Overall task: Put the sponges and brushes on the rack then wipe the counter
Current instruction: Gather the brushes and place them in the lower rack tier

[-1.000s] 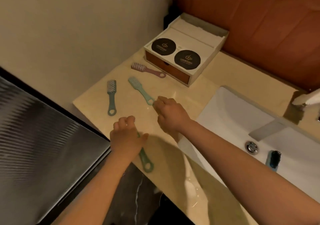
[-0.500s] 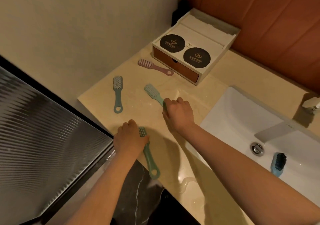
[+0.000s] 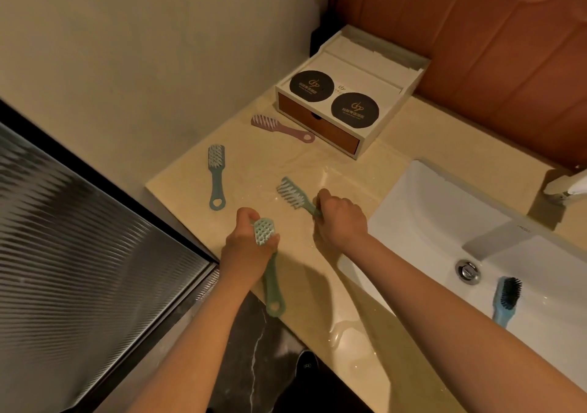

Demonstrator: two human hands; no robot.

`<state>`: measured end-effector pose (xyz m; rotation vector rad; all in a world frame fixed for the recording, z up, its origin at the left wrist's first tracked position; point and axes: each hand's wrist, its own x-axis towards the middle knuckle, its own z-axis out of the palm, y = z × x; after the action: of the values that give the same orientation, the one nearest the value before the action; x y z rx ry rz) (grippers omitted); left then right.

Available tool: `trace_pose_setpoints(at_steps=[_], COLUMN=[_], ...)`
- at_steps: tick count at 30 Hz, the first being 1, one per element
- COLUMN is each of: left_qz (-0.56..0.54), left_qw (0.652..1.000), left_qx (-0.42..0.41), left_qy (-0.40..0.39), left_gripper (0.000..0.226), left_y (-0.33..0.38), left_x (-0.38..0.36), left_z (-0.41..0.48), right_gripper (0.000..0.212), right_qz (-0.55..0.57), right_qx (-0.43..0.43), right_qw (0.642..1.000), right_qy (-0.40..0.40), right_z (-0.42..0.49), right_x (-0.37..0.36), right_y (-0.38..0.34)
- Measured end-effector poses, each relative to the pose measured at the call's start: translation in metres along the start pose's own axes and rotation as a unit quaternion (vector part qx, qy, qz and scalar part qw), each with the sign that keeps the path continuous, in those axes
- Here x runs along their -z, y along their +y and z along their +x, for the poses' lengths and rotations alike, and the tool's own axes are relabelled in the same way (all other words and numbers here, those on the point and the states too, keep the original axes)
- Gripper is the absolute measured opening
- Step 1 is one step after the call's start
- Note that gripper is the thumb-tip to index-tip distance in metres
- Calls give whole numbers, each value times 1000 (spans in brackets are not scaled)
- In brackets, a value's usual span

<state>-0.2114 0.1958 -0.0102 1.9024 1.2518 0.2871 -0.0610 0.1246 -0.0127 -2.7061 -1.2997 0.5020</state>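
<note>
Your left hand [image 3: 246, 253] clamps the near brush [image 3: 272, 285], your right hand [image 3: 341, 223] the far brush [image 3: 290, 193]. Lift both straight up together.

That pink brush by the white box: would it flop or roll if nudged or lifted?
The pink brush looks like one moulded plastic piece, so probably stiff and light. Its flat handle lies flush, so a nudge would likely slide it, not roll it. The counter gleams, perhaps wet, so it may be slippery.

free counter [image 3: 254, 168] left of sink [image 3: 419, 209], box [image 3: 320, 126] behind
</note>
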Motion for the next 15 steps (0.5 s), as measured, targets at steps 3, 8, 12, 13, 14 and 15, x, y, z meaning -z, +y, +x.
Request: trace_pose_setpoints(at_steps=[3, 8, 12, 13, 14, 15], left_qz=[-93, -368, -498, -502, -502, -505], left_qw=[995, 920, 838, 830, 826, 819], left_qx=[28, 121, 177, 188, 197, 207], left_qy=[-1, -60, -137, -153, -166, -179], left_gripper=[38, 29, 4, 5, 5, 5], left_y=[4, 22, 42, 47, 51, 55], left_x=[-2, -6, -15, -20, -25, -29], left_z=[0, -10, -26, -30, -33, -36], right_gripper=[23, 11, 10, 9, 12, 15], right_qz=[84, 363, 508, 523, 540, 563], right_qx=[-4, -84, -148, -155, -159, -162], right_qw=[996, 926, 847, 837, 825, 810], right_qy=[-36, -66, -53, -46, -41, -37], right_z=[-20, -71, -106, -113, -119, -125], right_x=[6, 18, 20, 21, 21, 21], right_y=[10, 39, 59, 64, 68, 72])
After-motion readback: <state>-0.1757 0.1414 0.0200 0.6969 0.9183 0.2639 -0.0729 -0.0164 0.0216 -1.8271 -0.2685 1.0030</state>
